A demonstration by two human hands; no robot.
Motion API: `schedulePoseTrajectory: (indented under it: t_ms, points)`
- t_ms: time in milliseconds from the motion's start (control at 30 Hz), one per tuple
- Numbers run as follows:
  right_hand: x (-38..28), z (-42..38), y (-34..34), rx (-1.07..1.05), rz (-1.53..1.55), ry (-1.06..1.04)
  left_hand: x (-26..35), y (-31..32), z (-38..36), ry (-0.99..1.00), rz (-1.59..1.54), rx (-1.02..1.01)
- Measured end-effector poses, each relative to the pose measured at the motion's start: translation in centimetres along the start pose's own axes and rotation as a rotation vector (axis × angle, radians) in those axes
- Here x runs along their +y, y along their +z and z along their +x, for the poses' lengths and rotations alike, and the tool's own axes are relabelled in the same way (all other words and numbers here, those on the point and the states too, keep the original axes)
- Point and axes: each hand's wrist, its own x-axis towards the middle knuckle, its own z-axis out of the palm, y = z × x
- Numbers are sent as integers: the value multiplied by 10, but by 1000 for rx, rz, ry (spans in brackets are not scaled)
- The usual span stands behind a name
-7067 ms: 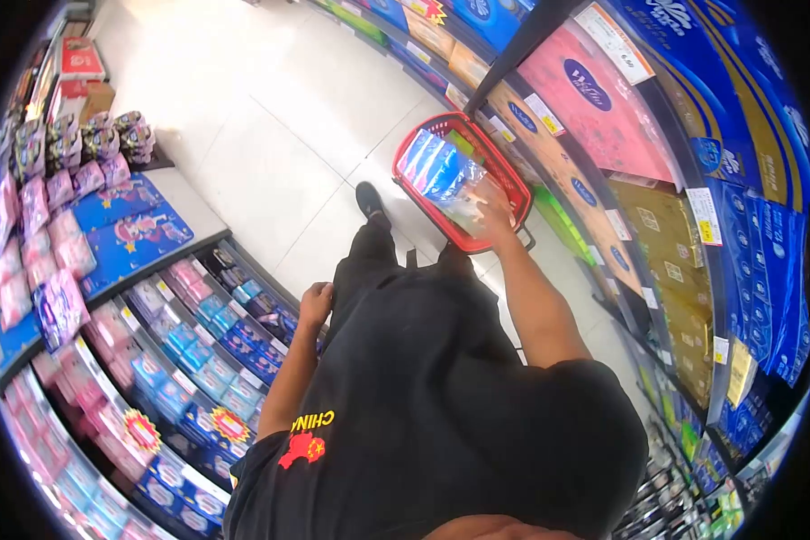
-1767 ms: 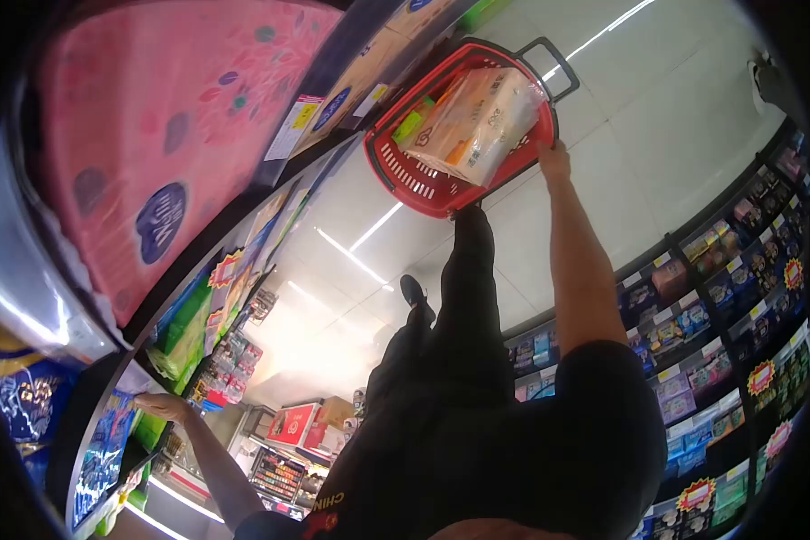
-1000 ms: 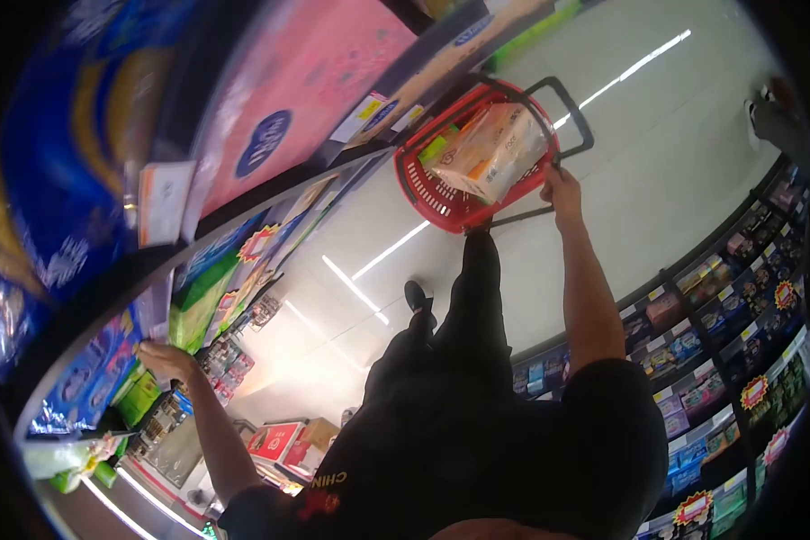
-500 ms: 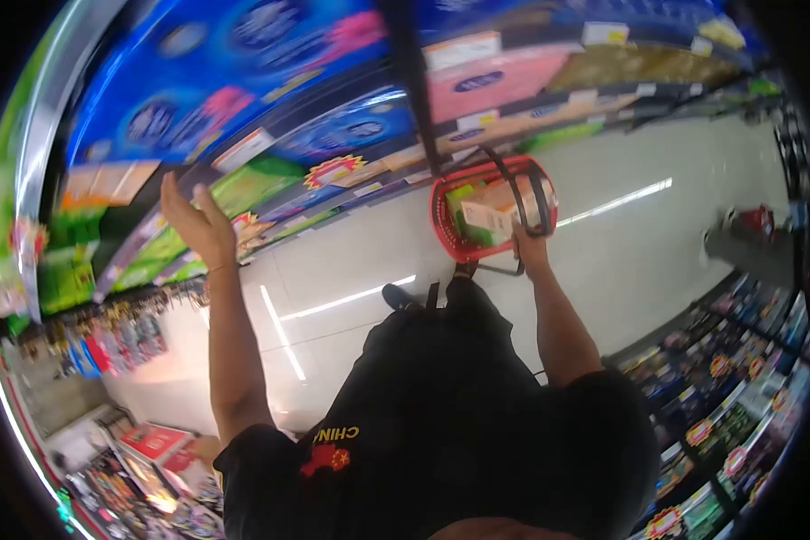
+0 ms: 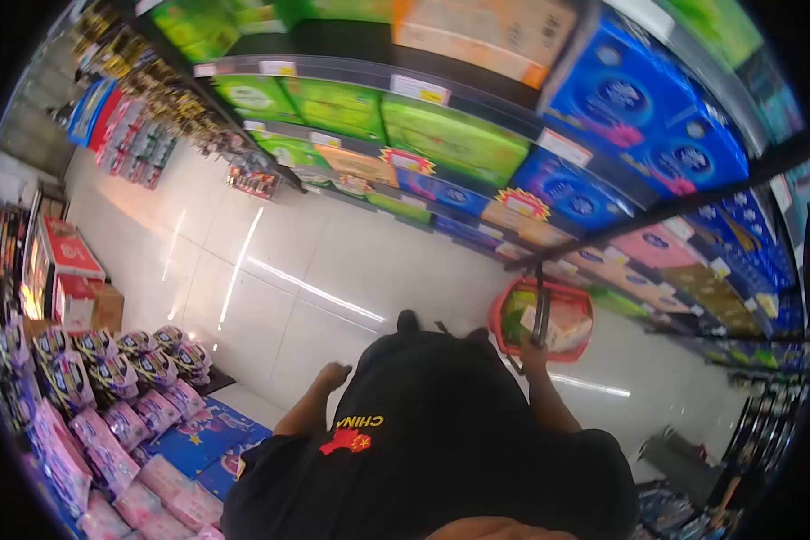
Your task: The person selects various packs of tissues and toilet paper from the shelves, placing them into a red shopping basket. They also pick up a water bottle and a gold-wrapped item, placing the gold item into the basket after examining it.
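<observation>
My right hand is closed around the dark handle of a red shopping basket, hanging at my right side. Inside the basket lie a green pack and a pale, light-coloured pack; their kinds are hard to make out. My left hand hangs low by my left side over the floor, small in view, its fingers curled in with nothing seen in them. It touches no shelf.
Ahead runs a shelf with green tissue packs and blue packs. Pink and black packs fill a display at lower left, with red boxes beyond. Small goods hang at a rack. Pale tiled floor lies between.
My left hand has dropped from beside the shelf, fingers spread, to my side with fingers curled. The view has swung left along the shelf. My right hand still holds the basket.
</observation>
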Motion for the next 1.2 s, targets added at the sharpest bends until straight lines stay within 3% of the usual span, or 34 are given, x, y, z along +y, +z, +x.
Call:
schedulePoseTrajectory:
  t_ms: [67,133,167,200,267,400,467,533,600,733,867,1000,1067,1133,1200]
  points:
    - [-30,-21,27,-63,-46,-41,-71,22,10,-61,-385,108]
    - [-39,-23,45,-90,-144,47,-85,8,-12,-159,-542,294]
    - [-1,0,40,-185,-198,-109,-94,3,-25,-223,-634,397]
    - [11,4,46,-161,-155,-112,-103,0,-21,-228,-646,478]
    - [-71,-42,73,-227,-233,-36,-110,-7,0,-243,-643,628]
    - [-51,-16,93,-418,-420,-234,-55,-34,48,-96,-934,620]
    - [-14,24,112,-460,-394,-337,-2,-61,26,28,-922,486]
    - [-17,40,138,-485,-402,-320,27,-71,25,258,-708,504]
    - [-31,52,163,-506,-439,-267,47,-89,17,343,-513,422]
    - [-58,87,207,-527,-489,-199,44,-132,24,297,-283,232]
    - [-74,122,235,-529,-492,-159,15,-183,49,199,-125,322]
    - [-74,142,240,-508,-454,-134,14,-264,66,26,-212,459]
    - [-64,142,236,-473,-421,-113,25,-288,84,67,-343,699]
    - [-55,135,232,-435,-393,-87,59,-316,79,200,-417,796]
    - [-49,122,232,-393,-358,-58,111,-349,49,352,-622,675]
